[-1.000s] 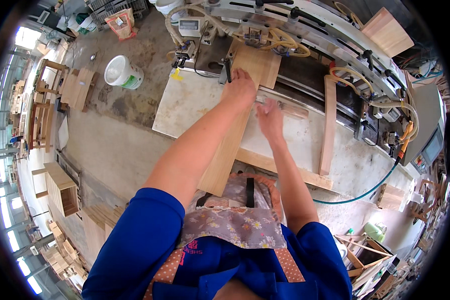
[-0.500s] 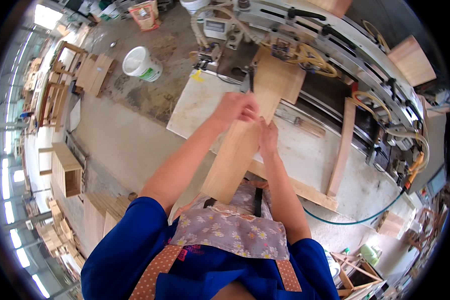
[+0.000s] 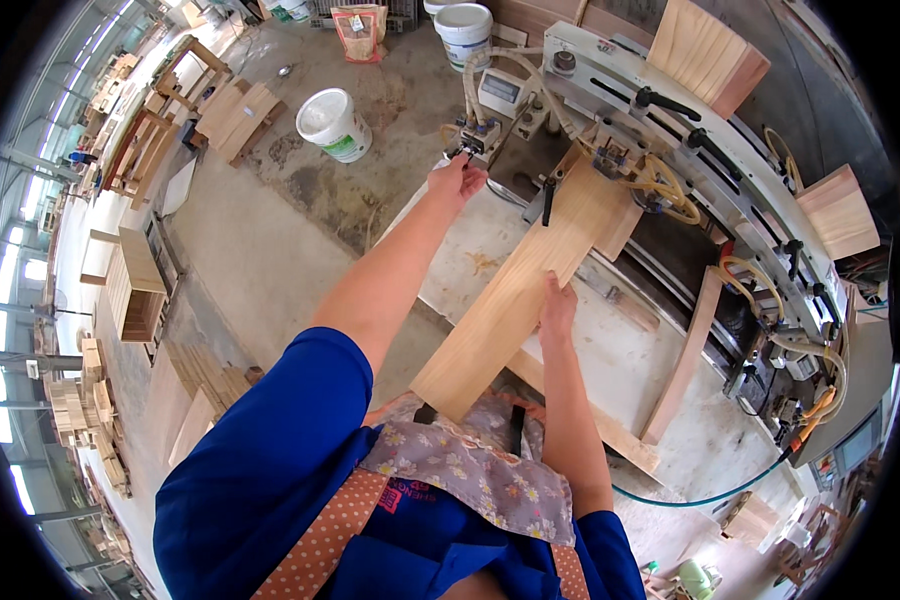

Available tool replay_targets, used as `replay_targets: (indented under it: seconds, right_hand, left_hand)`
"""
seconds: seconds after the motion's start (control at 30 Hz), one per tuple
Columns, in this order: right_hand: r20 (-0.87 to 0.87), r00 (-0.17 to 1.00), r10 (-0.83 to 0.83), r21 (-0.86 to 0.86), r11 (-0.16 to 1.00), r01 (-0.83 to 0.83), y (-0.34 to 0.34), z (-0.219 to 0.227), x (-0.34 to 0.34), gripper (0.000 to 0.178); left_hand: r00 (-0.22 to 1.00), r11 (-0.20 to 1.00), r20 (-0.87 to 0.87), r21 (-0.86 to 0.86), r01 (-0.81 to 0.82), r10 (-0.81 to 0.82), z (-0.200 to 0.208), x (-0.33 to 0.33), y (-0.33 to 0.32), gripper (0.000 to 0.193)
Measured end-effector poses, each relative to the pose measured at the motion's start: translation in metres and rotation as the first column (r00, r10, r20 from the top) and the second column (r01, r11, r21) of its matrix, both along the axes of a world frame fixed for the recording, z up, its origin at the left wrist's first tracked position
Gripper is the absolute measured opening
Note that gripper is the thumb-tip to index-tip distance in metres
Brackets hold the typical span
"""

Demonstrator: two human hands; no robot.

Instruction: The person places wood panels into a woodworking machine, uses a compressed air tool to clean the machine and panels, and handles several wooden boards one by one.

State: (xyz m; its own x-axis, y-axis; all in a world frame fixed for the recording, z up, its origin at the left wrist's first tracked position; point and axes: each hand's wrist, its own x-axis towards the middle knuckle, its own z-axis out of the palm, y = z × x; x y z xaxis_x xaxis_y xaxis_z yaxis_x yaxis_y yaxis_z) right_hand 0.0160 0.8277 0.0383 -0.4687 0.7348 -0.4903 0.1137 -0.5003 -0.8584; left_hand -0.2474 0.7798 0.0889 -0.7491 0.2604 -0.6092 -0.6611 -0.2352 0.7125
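A long, pale wooden board (image 3: pixel 500 310) lies slantwise. Its far end sits under the clamping machine (image 3: pixel 660 110), while its near end reaches my apron. My right hand (image 3: pixel 557 305) grips the board's right edge about midway, thumb on top and the other fingers mostly hidden below. With the arm stretched forward, my left hand (image 3: pixel 455 182) has its fingers closed at a small metal valve lever (image 3: pixel 470 148) on the machine's left end. A shorter wooden piece (image 3: pixel 618 228) lies beside the board's far end. Just left of the board stands a black handle (image 3: pixel 549 200).
A pale worktable (image 3: pixel 470 255) extends under the board. Wooden strips (image 3: pixel 685 355) lie to the right, near a teal hose (image 3: pixel 710 497). Yellowish tubes (image 3: pixel 675 200) loop along the machine. White buckets (image 3: pixel 333 125) and stacked boards (image 3: pixel 238 118) stand on the floor at left and ahead.
My left hand has left the area above the board and moved forward to the valve lever. The right hand stays on the board's edge. The view has shifted left.
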Motion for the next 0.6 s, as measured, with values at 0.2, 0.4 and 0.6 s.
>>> replay_targets:
  seconds: [0.2,0.4,0.6]
  right_hand:
    - [0.052,0.989,0.141,0.001,0.99,-0.142,0.0,-0.009,-0.008,0.051]
    - [-0.049,0.988,0.146,0.018,0.989,-0.146,0.008,0.007,0.0,0.05]
    - [0.055,0.987,0.149,-0.037,0.988,-0.147,0.014,0.002,-0.002,0.047]
  left_hand:
    - [0.953,0.988,-0.272,0.043,0.148,-0.131,-0.036,0.037,-0.088,0.025]
    - [0.962,0.905,-0.182,-0.339,-0.257,0.205,-0.01,0.14,-0.232,0.021]
    - [0.857,0.733,-0.013,-0.512,-0.448,0.515,-0.073,0.269,-0.425,0.012]
